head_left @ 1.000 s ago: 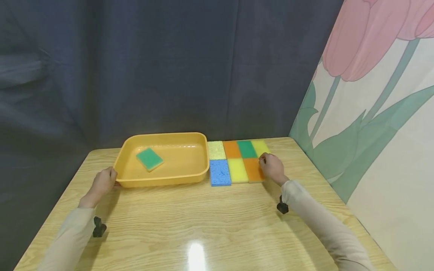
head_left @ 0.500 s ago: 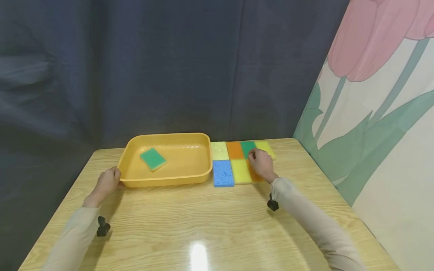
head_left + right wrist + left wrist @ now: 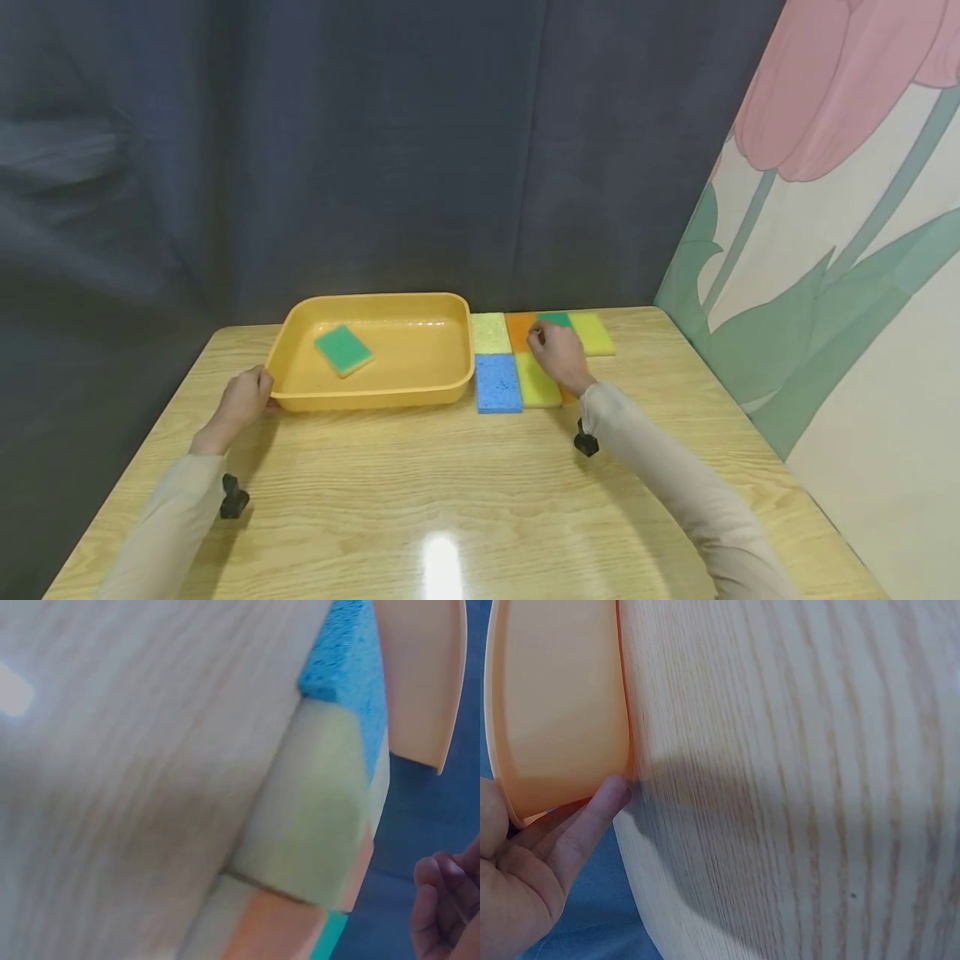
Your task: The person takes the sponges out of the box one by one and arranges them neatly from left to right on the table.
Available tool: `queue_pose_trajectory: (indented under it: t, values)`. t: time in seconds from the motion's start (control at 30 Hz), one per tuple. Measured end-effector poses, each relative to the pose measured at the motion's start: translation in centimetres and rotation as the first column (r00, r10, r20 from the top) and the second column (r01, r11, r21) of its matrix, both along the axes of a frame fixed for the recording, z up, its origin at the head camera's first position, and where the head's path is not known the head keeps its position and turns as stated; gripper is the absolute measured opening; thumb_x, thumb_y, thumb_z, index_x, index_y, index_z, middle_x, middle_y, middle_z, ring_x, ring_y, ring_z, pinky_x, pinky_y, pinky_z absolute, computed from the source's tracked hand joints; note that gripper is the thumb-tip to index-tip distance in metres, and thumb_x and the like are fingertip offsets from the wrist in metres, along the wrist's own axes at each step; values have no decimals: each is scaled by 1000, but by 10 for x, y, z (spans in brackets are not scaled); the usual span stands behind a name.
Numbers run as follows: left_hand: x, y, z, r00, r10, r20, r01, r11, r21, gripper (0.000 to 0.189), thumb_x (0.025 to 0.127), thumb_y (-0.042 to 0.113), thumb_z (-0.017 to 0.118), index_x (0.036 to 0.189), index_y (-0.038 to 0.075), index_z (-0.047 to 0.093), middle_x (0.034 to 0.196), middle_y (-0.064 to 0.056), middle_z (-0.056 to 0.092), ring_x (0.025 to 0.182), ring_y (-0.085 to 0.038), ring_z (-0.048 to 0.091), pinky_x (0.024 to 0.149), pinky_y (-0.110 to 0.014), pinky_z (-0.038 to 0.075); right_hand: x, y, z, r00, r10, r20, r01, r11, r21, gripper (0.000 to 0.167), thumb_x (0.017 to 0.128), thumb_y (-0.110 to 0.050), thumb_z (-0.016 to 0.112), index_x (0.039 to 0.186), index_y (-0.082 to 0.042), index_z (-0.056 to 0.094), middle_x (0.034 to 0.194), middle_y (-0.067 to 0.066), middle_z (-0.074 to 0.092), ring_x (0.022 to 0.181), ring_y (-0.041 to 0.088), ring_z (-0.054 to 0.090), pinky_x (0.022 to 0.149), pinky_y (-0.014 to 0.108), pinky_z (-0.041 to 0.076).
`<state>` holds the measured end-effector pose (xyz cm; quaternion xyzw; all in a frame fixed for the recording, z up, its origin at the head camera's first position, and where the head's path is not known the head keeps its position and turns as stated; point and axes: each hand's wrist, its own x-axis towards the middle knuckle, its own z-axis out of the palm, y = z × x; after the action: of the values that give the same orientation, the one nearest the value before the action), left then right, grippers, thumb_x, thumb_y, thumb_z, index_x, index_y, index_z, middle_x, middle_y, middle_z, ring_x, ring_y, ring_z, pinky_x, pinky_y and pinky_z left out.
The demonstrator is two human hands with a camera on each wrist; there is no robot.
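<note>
My left hand [image 3: 238, 404] holds the near left corner of a yellow plastic tray [image 3: 367, 400]. In the left wrist view the thumb lies at the rim of the tray [image 3: 562, 697], and the fingers [image 3: 581, 836] reach beneath it. A green-topped sponge [image 3: 343, 349] lies tilted inside the tray. My right hand [image 3: 558, 354], fingers curled with nothing visible in them, is above the sponges right of the tray. Around it are a blue sponge [image 3: 498, 385], a yellow sponge [image 3: 537, 383], orange sponges [image 3: 519, 327] and a green sponge [image 3: 553, 318], some partly covered by the hand.
A pale yellow sponge [image 3: 491, 332] stands against the tray's right side, and another yellow sponge [image 3: 592, 333] ends the back row. The wooden table [image 3: 360, 500] meets a dark curtain [image 3: 375, 150] behind and a tulip-patterned wall [image 3: 862, 275] at right.
My right hand has moved left across the sponges, from the front orange one toward the back orange one. The left hand keeps its hold on the tray. The head view has shifted slightly.
</note>
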<state>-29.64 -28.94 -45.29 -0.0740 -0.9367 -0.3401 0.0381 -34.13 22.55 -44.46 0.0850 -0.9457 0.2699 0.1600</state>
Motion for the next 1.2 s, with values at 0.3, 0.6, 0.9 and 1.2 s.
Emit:
queue_pose_trajectory:
  t: [0.3, 0.6, 0.9, 1.2]
  values:
    - [2, 2, 2, 1000, 16, 11, -17, 1000, 24, 37, 104, 6, 23, 88, -12, 52, 86, -31, 63, 74, -38, 71, 60, -39, 61, -8, -28, 21, 999, 45, -7, -45, 999, 7, 24, 101, -17, 52, 109, -1, 69, 71, 5, 63, 45, 15, 47, 41, 28, 37]
    - [2, 4, 5, 1000, 13, -28, -14, 999, -35, 35, 104, 5, 25, 78, -4, 47, 74, -21, 60, 71, -37, 68, 58, -42, 59, -12, -53, 31, 996, 88, -2, -88, 996, 9, 25, 100, -17, 49, 109, -3, 69, 74, 4, 63, 51, 16, 51, 45, 29, 42]
    - [3, 4, 6, 999, 15, -38, -17, 999, -29, 34, 104, 4, 26, 80, -7, 49, 76, -25, 61, 69, -38, 69, 58, -42, 60, -14, -83, 28, 992, 120, -47, -119, 993, 14, 22, 99, -13, 52, 106, -3, 71, 71, 4, 63, 51, 16, 50, 44, 27, 38]
    - [2, 3, 3, 1000, 14, 1, -14, 1000, 7, 35, 103, 4, 25, 89, -13, 53, 84, -31, 63, 68, -35, 71, 59, -40, 61, -11, -110, 19, 985, 167, -40, -166, 986, 33, 21, 100, -14, 53, 106, -4, 70, 71, 2, 63, 49, 13, 50, 44, 23, 39]
